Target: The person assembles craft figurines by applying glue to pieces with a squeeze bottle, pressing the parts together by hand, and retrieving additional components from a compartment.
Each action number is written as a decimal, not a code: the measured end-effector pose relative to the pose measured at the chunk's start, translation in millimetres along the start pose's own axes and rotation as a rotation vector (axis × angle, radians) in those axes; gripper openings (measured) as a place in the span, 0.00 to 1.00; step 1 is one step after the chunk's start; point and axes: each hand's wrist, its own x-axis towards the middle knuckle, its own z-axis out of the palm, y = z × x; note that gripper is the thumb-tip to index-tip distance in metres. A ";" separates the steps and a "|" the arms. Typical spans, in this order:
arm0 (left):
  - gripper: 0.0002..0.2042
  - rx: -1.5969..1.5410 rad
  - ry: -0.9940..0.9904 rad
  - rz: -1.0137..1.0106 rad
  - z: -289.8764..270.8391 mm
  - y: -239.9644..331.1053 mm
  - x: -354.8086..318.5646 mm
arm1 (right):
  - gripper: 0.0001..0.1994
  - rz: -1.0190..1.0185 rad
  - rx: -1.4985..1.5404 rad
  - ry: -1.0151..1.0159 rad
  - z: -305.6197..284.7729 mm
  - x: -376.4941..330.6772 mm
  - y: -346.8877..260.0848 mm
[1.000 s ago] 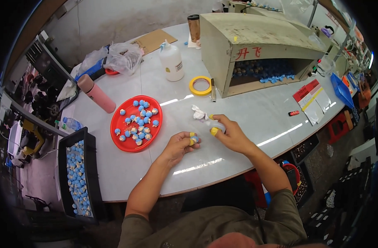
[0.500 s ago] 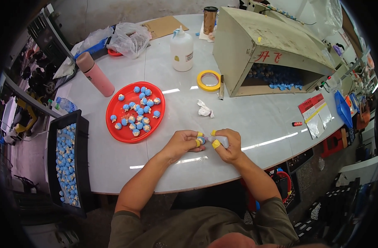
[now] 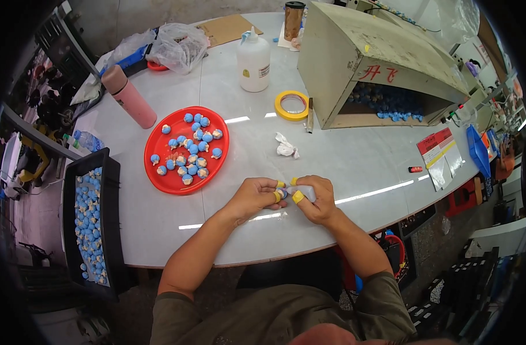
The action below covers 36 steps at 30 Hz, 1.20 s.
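Near the front of the table, my left hand is closed on a small blue ball-shaped figure, mostly hidden by the fingers. My right hand grips a small translucent squeeze bottle, held on its side with its tip against or very close to the figure. Yellow tape wraps fingertips on both hands. To the left, a round red tray carries several blue and cream figures of like kind. A crumpled white tissue lies just beyond my hands.
A black bin full of blue figures stands at the table's left edge. Farther back are a pink flask, a large white bottle, a yellow tape roll and an open-fronted metal box. A red marker cap lies right.
The whole view has shifted slightly, with the table's things a little higher in it. Both hands keep their hold, and the bottle's tip stays by the figure.
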 end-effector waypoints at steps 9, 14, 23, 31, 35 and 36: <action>0.15 -0.029 0.033 -0.011 1.2 2.8 -0.5 | 0.10 -0.075 -0.067 0.070 1.8 3.7 -2.7; 0.14 -0.040 0.031 -0.008 1.1 3.0 -0.4 | 0.11 -0.127 -0.126 0.054 -0.1 3.9 -4.9; 0.13 -0.079 0.055 -0.005 1.4 2.7 -0.7 | 0.10 -0.169 -0.176 0.045 1.2 2.8 -6.0; 0.13 -0.100 0.079 -0.027 1.8 3.5 -0.8 | 0.10 -0.189 -0.247 0.017 1.1 3.6 -10.3; 0.14 -0.119 0.083 -0.008 1.4 1.4 0.0 | 0.10 -0.206 -0.270 -0.025 0.6 4.1 -15.3; 0.14 -0.117 0.082 -0.011 1.8 1.7 0.1 | 0.10 -0.205 -0.267 -0.032 0.4 3.7 -15.6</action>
